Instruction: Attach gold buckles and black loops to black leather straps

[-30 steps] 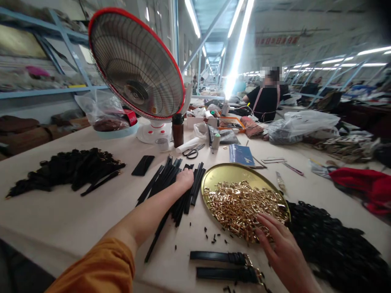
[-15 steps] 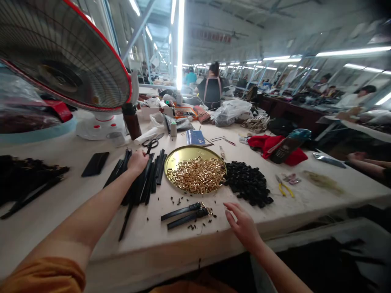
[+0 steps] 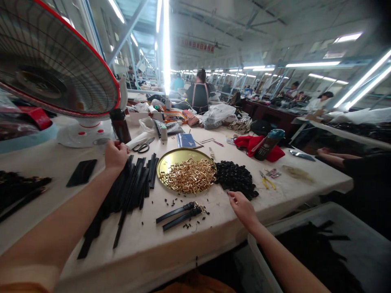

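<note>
My left hand [image 3: 115,154] is closed in a fist at the far end of a spread of long black straps [image 3: 134,183] on the beige table. My right hand [image 3: 242,207] is near the table's front edge, beside a heap of small black pieces [image 3: 233,179]. Its fingertips are pinched together and I cannot make out what is in them. Between my hands stands a round gold tray [image 3: 171,156] heaped with gold buckles [image 3: 189,176]. Two black straps with buckles fitted [image 3: 179,213] lie in front of the tray among scattered black bits.
A red-rimmed fan heater [image 3: 55,69] looms at the left, with a dark bottle [image 3: 120,124], scissors [image 3: 142,146] and a black phone [image 3: 82,173] nearby. A blue booklet [image 3: 185,140], red cloth [image 3: 253,142] and pliers [image 3: 265,179] lie beyond. Another person's arm [image 3: 332,156] rests at the right.
The view has pulled back and swung right. My right hand left the buckle tray and came back to the front edge by the black heap. My left hand slid left over the straps.
</note>
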`<state>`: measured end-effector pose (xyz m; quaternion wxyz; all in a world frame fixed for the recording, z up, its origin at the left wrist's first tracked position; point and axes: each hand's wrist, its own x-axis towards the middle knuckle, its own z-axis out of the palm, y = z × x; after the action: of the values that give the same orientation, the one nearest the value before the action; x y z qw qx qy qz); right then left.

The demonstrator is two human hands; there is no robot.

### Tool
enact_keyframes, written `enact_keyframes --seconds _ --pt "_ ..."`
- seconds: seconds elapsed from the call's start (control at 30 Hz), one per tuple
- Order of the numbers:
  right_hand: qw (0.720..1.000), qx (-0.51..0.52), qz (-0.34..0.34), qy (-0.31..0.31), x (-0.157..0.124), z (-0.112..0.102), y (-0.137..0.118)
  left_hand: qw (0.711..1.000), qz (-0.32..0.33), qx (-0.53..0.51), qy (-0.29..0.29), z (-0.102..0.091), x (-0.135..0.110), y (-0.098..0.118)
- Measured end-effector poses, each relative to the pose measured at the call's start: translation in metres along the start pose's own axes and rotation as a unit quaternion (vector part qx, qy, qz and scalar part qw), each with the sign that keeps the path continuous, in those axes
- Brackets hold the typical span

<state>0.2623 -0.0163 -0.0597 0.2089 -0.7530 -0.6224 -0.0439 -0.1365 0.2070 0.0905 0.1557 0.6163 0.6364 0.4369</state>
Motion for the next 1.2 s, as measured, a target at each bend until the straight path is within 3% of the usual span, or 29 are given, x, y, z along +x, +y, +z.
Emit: enact_keyframes --seconds 0.1,0.17,0.23,0.3,0.37,0.47,0.57,0.67,0.87,1.03,1.2 --pt "0.999 -0.046 -0.002 0.000 0.026 0.005 0.000 0.998 0.020 -0.049 -0.028 0.000 -0.032 0.022" --pt "0.997 -0.077 -0.010 -0.011 0.040 0.010 -0.002 0.964 -0.046 -0.189 -0.181 0.004 -0.071 0.036" --pt "0.995 -0.099 -0.019 -0.025 0.049 0.014 -0.003 0.858 -0.177 -0.312 -0.368 0.011 -0.117 0.046" --pt "0.988 -0.142 -0.040 -0.037 0.052 0.016 -0.002 0.729 -0.303 -0.387 -0.476 0.020 -0.159 0.052" --pt "0.976 -0.200 -0.073 -0.041 0.052 0.017 0.002 0.638 -0.383 -0.425 -0.516 0.030 -0.191 0.055" --pt "0.962 -0.244 -0.118 -0.030 0.046 0.014 0.008 0.569 -0.446 -0.454 -0.521 0.042 -0.213 0.055" --pt "0.966 -0.222 -0.135 -0.001 0.036 0.010 0.009 0.544 -0.463 -0.469 -0.520 0.051 -0.217 0.053" --pt "0.975 -0.179 -0.133 0.016 0.023 0.007 0.003 0.547 -0.466 -0.466 -0.515 0.057 -0.219 0.053" --pt "0.990 -0.103 -0.100 0.007 0.004 0.007 -0.002 0.557 -0.477 -0.478 -0.483 0.053 -0.233 0.057" --pt "0.990 -0.043 -0.131 -0.034 0.000 0.014 -0.003 0.544 -0.502 -0.504 -0.445 0.050 -0.247 0.064" --pt "0.993 0.003 -0.109 -0.044 0.001 0.017 -0.006 0.529 -0.501 -0.531 -0.433 0.045 -0.259 0.067"
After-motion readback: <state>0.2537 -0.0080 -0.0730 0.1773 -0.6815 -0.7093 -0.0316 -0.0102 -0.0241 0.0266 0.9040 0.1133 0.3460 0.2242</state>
